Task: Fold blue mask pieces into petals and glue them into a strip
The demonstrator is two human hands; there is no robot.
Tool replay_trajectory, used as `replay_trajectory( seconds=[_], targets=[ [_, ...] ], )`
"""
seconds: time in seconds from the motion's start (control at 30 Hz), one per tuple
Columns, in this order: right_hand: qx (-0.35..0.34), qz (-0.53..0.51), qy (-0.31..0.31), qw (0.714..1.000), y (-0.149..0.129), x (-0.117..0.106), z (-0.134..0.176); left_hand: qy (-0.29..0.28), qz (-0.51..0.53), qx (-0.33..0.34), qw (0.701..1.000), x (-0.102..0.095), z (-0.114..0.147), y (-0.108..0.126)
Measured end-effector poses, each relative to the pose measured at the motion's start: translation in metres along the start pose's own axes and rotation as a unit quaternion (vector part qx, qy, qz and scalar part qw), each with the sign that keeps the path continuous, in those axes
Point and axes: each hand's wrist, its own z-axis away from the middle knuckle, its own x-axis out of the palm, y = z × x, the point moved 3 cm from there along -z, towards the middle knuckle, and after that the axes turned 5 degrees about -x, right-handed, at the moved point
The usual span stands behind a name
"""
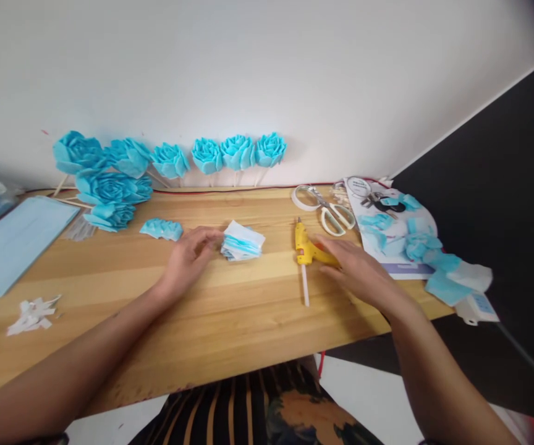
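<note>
My left hand (193, 254) rests on the wooden table with fingers loosely bent and nothing visible in them. Its fingertips reach the left edge of a small stack of white and light-blue fabric pieces (243, 241). My right hand (358, 267) has its thumb and fingers around the handle of a yellow hot glue gun (305, 246), whose nozzle points away from me. A white glue stick (305, 285) sticks out of the gun's rear. Left of the stack lies a ruffled blue strip (161, 229).
Several blue fabric roses (206, 154) on sticks lean against the wall. Scissors (334, 216) and a roll of white tape (305, 198) lie behind the gun. Blue scraps (419, 244) cover a paper sheet at right. A light-blue fabric sheet (21, 244) and white trimmings (33, 315) lie left.
</note>
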Motion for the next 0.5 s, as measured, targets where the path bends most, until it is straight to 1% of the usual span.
replay_trajectory(
  seconds=[0.03, 0.2, 0.3, 0.33, 0.4, 0.43, 0.47, 0.5],
  targets=[
    [-0.002, 0.004, -0.002, 1.0, -0.001, 0.003, 0.001, 0.0, 0.002, -0.001, 1.0, 0.0, 0.0, 0.0],
    [0.025, 0.023, 0.034, 0.999, 0.0, 0.014, 0.002, 0.007, -0.003, -0.001, 1.0, -0.001, 0.0, 0.001],
    [0.023, 0.008, 0.03, 0.999, 0.008, 0.021, 0.003, 0.0, -0.001, -0.001, 1.0, -0.001, -0.001, 0.003],
    [0.031, -0.006, 0.038, 0.999, 0.011, 0.022, 0.004, -0.002, -0.003, 0.0, 1.0, -0.001, -0.001, 0.003],
    [0.073, -0.061, 0.085, 0.992, 0.018, 0.017, 0.006, -0.003, -0.009, 0.001, 1.0, -0.002, -0.001, 0.002],
    [0.102, -0.106, 0.118, 0.982, 0.022, 0.013, 0.007, -0.002, -0.012, 0.002, 1.0, -0.002, -0.002, 0.001],
    [0.134, -0.167, 0.154, 0.965, 0.025, 0.007, 0.008, -0.001, -0.014, 0.002, 1.0, -0.002, -0.002, 0.0],
    [0.164, -0.241, 0.187, 0.938, 0.027, 0.002, 0.009, 0.0, -0.016, 0.003, 1.0, -0.002, -0.002, -0.001]
  ],
)
